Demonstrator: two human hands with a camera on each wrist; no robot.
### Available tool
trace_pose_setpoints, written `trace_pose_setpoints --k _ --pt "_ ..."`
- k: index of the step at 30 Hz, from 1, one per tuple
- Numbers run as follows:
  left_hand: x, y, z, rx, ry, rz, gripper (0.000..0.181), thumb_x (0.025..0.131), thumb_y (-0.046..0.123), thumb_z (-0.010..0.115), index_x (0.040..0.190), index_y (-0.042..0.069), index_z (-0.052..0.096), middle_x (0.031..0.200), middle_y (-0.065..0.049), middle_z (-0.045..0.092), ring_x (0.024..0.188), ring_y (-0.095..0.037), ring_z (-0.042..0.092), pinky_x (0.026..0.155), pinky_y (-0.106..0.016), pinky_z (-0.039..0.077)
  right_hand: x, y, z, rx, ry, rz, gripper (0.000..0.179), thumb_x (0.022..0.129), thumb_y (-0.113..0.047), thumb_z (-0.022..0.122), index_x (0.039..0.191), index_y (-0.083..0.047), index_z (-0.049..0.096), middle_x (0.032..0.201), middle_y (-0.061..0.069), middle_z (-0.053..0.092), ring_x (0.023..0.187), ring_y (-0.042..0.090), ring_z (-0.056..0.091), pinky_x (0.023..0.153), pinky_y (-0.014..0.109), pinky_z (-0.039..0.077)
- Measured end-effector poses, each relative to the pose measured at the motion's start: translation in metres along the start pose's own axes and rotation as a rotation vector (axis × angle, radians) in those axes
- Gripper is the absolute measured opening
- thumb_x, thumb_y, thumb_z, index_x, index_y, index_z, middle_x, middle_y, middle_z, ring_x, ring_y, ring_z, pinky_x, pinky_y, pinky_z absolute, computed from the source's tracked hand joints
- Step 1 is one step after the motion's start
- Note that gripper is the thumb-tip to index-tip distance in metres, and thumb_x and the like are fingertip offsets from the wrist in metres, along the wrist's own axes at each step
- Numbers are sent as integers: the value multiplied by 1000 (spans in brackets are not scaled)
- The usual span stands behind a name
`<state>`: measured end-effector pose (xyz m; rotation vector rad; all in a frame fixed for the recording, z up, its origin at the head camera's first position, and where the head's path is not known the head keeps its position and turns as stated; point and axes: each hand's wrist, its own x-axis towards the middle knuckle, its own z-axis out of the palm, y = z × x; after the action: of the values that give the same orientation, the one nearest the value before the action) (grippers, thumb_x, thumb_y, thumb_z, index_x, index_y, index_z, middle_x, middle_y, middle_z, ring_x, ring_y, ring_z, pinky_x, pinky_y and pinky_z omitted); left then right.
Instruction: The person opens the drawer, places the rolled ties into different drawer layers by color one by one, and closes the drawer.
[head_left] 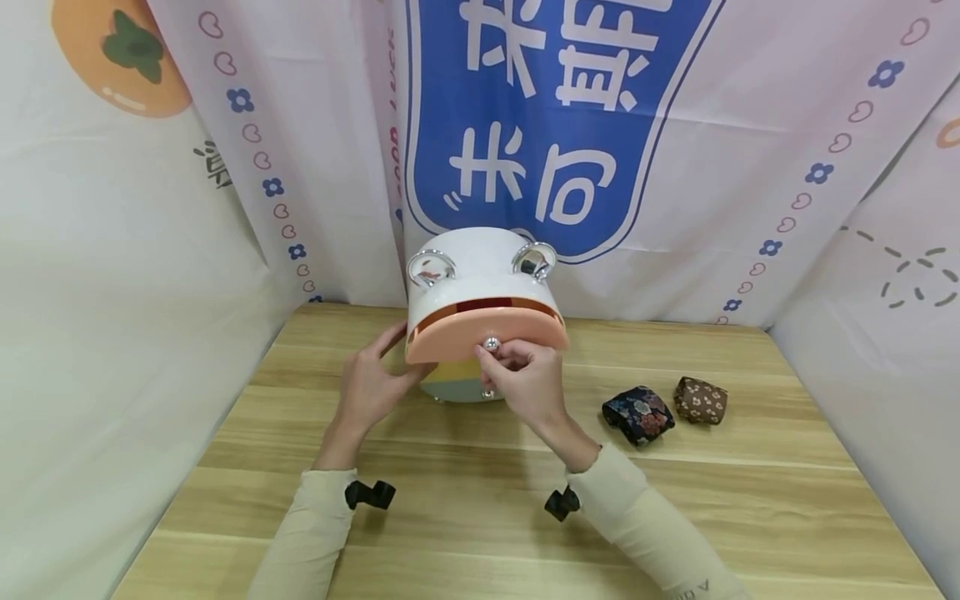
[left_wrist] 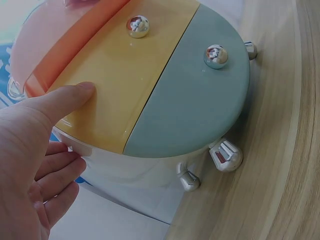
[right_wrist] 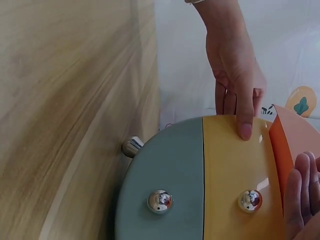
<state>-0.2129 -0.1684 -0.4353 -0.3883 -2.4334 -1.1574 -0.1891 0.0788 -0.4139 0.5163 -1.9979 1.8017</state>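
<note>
A small white drawer cabinet (head_left: 480, 258) with silver ring-shaped ears stands on the table. Its peach top drawer (head_left: 442, 337) is pulled partway out. My right hand (head_left: 531, 385) pinches the silver knob (head_left: 491, 342) on that drawer. Below it are the yellow middle drawer (left_wrist: 125, 80) and the grey-green bottom drawer (left_wrist: 200, 105), both pushed in, each with a round silver knob. My left hand (head_left: 371, 387) holds the cabinet's left edge, thumb on the yellow front and the other fingers at the side wall. Most of the top drawer's inside is hidden from view.
Right of the cabinet lie a rolled dark floral necktie (head_left: 637, 414) and a rolled brown flowered necktie (head_left: 701, 401). Silver feet (left_wrist: 226, 155) hold the cabinet above the wooden table (head_left: 465, 508). A printed cloth (head_left: 337, 167) hangs right behind it.
</note>
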Motion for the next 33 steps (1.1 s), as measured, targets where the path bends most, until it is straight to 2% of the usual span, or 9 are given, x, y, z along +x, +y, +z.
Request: trace_pose_setpoints --k 3,9,16,26,33 --pt "1 0 0 2 0 -4 75 83 39 92 147 15 62 145 -16 67 136 -39 63 110 -59 53 4 1 0 -1 8 1 22 94 -20 82 78 -5 78 65 13 74 52 23 73 51 33 62" --pt "2 1 0 8 -1 -12 74 82 39 92 146 14 64 144 -15 68 136 -38 63 113 -57 51 11 5 1 -8 19 7 22 94 -19 82 78 -4 78 64 13 74 52 16 72 52 35 63" --pt "2 1 0 2 -9 -20 75 83 40 92 147 14 62 146 -14 67 138 -36 63 116 -56 49 15 7 3 -13 16 10 24 94 -23 82 80 -5 79 65 12 75 52 18 72 52 34 62" --pt "0 3 -1 9 -9 -30 77 82 41 92 147 13 62 146 -15 66 138 -37 62 116 -57 48 19 9 5 16 21 16 20 94 -16 82 82 0 78 67 15 76 55 16 74 55 36 65" --pt "0 3 -1 15 -6 -23 77 82 40 92 147 12 62 146 -16 66 138 -38 62 116 -57 48 20 11 6 3 14 6 20 93 -17 83 83 -1 78 69 16 76 55 14 74 55 35 64"
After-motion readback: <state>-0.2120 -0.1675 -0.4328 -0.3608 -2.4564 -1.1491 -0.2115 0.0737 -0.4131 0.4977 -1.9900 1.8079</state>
